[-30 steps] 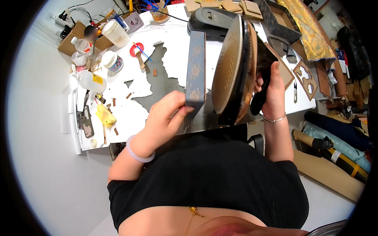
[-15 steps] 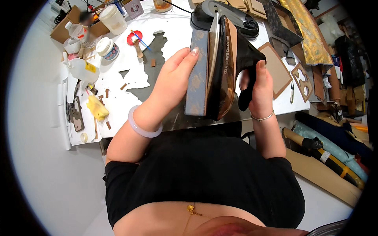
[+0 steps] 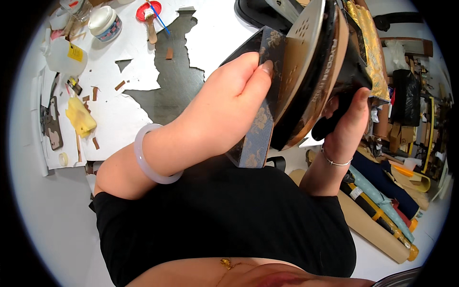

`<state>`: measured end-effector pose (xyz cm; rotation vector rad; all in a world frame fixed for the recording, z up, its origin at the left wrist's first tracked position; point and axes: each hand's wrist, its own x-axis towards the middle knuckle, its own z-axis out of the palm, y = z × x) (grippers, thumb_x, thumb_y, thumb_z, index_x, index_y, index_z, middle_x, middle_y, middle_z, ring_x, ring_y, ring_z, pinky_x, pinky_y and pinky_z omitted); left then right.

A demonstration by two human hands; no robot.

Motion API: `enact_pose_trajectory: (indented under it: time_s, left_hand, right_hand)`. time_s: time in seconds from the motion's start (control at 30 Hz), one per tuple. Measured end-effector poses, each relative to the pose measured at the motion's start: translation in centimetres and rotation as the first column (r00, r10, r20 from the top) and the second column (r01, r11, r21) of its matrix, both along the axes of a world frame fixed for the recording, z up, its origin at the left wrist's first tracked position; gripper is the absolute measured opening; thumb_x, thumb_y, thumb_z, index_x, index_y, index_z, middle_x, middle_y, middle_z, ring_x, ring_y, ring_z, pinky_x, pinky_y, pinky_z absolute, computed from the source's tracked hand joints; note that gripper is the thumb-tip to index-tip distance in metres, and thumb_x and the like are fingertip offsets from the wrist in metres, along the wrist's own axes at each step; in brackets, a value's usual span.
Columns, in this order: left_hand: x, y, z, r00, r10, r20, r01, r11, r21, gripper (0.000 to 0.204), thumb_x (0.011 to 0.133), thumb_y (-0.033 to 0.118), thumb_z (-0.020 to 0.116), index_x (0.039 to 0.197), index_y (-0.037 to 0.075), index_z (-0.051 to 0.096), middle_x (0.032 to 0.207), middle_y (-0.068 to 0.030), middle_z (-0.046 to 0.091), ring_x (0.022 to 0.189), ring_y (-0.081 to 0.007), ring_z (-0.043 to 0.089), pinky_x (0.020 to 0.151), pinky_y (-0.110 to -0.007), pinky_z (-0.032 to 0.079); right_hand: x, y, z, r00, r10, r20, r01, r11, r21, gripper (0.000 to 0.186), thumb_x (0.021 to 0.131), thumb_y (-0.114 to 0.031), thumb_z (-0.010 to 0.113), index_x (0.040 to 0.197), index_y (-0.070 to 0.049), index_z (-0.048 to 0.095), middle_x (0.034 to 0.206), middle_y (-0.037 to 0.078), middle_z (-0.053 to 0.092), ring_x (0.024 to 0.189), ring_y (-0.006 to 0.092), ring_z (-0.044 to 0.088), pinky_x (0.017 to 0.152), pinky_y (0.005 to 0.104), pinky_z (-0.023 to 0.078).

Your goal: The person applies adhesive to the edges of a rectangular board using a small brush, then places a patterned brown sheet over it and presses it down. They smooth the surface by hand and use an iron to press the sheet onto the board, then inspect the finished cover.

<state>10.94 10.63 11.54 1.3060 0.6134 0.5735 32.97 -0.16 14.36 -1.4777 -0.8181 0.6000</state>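
My left hand [image 3: 224, 100] is closed on a box [image 3: 256, 143] covered in blue-grey floral fabric, thumb along its edge, tilted up off the table. My right hand [image 3: 348, 125] wraps round the handle of a black and copper iron [image 3: 322, 67], held on its side with the perforated soleplate [image 3: 296, 57] facing the box. The soleplate sits right beside the box; whether they touch I cannot tell. Part of the right fingers is hidden behind the handle.
The white table [image 3: 117, 143] holds grey and white scraps, a red lid [image 3: 141, 10] with brushes, jars [image 3: 104, 28], a bottle [image 3: 64, 60] and a yellow sponge [image 3: 79, 115]. The iron's base [image 3: 253, 12] stands behind. Rolls [image 3: 375, 229] and gold fabric [image 3: 375, 62] lie at right.
My left hand has slid up along the box, which is now turned and tilted. The iron came against the box, then leaned so more soleplate shows. The view has also shifted.
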Motion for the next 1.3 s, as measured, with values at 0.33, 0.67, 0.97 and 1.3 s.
enact_pose_trajectory:
  time_s: [0.33,0.67,0.97,1.3]
  left_hand:
    - [0.4,-0.4,0.1,0.998,0.053,-0.024,-0.052,0.998,0.028,0.027,0.114,0.022,0.047,0.116,-0.001,0.061,0.099,0.0008,0.06,0.094,-0.0096,0.052,0.088,-0.027,0.045]
    - [0.4,-0.9,-0.7,0.959,0.264,0.108,-0.257,0.964,-0.073,0.026,0.113,0.021,0.05,0.115,-0.002,0.063,0.1,-0.0009,0.062,0.095,-0.0105,0.053,0.092,-0.026,0.044]
    - [-0.2,-1.6,-0.2,0.96,0.234,0.156,-0.261,0.946,0.19,0.026,0.112,0.017,0.046,0.101,-0.002,0.059,0.087,-0.0152,0.06,0.083,-0.0236,0.055,0.078,-0.037,0.047]
    - [0.4,-0.5,-1.4,0.965,0.233,0.119,-0.261,0.898,0.355,0.033,0.11,0.027,0.049,0.102,-0.003,0.058,0.085,-0.0176,0.061,0.081,-0.0296,0.058,0.08,-0.039,0.048]
  right_hand:
    - [0.9,2.3,1.8,0.995,-0.023,0.097,0.017,0.998,0.058,0.068,0.097,-0.072,0.06,0.095,-0.004,0.062,0.067,0.003,0.056,0.055,0.0128,0.051,0.054,0.0266,0.041]
    - [-2.7,-1.7,-2.8,0.991,-0.13,-0.021,0.13,0.991,-0.016,0.073,0.094,-0.079,0.057,0.096,-0.006,0.063,0.065,0.002,0.056,0.053,0.0135,0.052,0.05,0.027,0.042]
    - [-3.6,-4.4,-0.8,0.984,-0.162,0.071,0.157,0.985,0.074,0.082,0.092,-0.079,0.06,0.12,-0.002,0.062,0.074,0.001,0.062,0.054,0.0083,0.054,0.047,0.0232,0.04]
    - [-3.3,-4.4,0.8,0.988,-0.141,0.057,0.117,0.946,0.301,0.084,0.098,-0.078,0.05,0.127,0.0,0.063,0.096,0.004,0.071,0.07,0.0084,0.062,0.057,0.0234,0.046]
